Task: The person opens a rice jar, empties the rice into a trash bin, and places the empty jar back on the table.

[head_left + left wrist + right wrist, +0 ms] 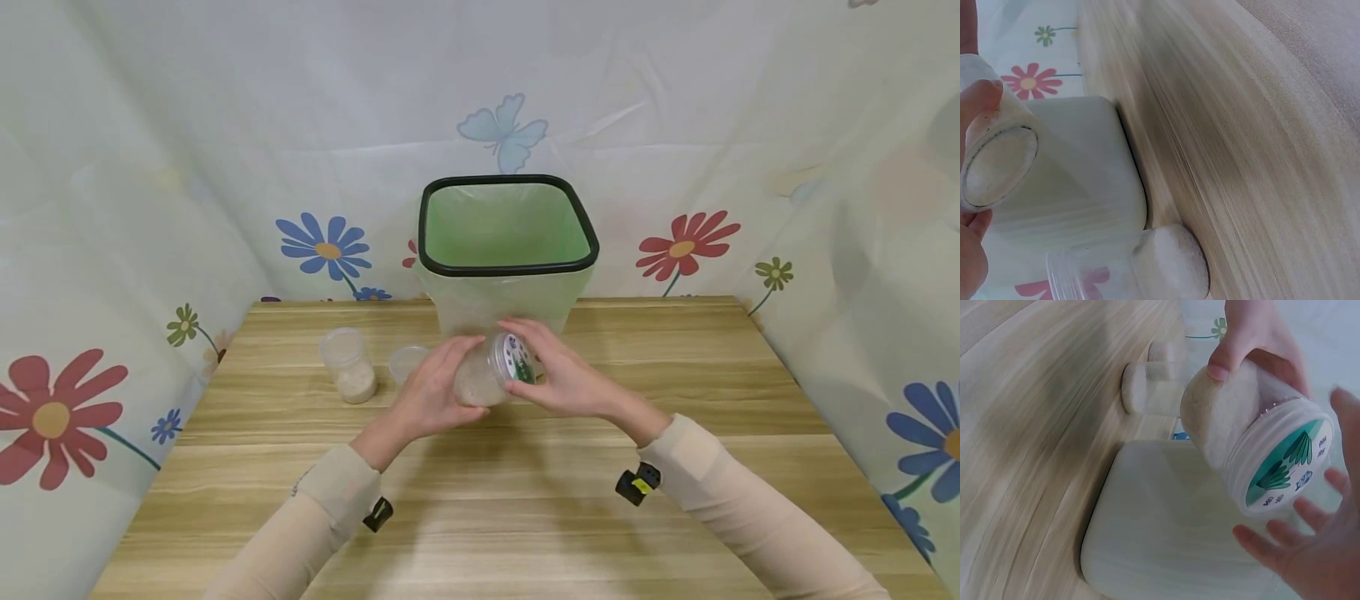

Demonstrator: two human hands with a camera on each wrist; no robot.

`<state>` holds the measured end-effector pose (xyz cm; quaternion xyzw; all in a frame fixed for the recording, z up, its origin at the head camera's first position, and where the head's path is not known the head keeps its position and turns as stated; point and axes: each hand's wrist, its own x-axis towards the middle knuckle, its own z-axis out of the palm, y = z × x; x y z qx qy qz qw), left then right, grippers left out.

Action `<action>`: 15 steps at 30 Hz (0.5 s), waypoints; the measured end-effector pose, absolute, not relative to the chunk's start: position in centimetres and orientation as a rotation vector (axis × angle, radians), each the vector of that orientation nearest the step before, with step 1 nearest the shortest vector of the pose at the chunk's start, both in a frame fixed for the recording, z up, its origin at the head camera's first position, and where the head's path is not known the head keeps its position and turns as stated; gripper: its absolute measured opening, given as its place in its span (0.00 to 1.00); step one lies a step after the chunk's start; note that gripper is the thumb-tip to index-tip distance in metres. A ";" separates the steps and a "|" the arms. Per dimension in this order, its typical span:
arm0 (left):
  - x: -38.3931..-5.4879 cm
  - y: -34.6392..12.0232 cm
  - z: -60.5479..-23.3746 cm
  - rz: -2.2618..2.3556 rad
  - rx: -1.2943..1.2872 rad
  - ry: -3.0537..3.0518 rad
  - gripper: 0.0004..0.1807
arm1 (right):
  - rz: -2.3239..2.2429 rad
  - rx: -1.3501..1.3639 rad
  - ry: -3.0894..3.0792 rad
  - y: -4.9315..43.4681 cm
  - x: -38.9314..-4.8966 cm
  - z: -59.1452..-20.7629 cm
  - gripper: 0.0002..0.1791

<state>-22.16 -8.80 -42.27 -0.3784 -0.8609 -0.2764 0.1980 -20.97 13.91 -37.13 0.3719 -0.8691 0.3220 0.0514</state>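
Observation:
My left hand (435,387) grips a clear plastic jar (1229,412) by its body and holds it tilted above the table. Pale grainy stuff fills the jar's lower part. Its screw lid (517,358) bears a white and green label with printed leaves and points toward my right hand (566,375). The right hand's fingers and thumb are spread on either side of the lid; the right wrist view shows gaps between its fingertips (1249,540) and the lid. In the left wrist view, the jar's round base (1000,167) faces the camera.
A green bin (510,275) with a black rim and thin liner stands behind my hands. On the left is an open clear jar (348,367) partly filled with pale grains; another clear jar (407,362) is partly behind my left hand. Floral cloth (337,83) surrounds the wooden table (480,517).

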 end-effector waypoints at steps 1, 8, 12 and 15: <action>-22.2 -8.8 -42.3 -0.775 -1.056 -2.405 0.50 | 0.988 1.084 -2.660 13.8 -20.9 -37.1 0.40; -22.2 -8.6 -42.4 -0.767 -1.045 -2.373 0.49 | 1.005 0.808 -2.799 13.4 -20.7 -36.8 0.38; -22.1 -8.6 -42.4 -0.759 -1.041 -2.371 0.49 | 0.994 0.784 -2.843 13.4 -20.7 -36.7 0.38; -22.2 -8.6 -42.4 -0.757 -1.045 -2.370 0.50 | 0.975 0.798 -2.843 13.4 -20.7 -36.7 0.38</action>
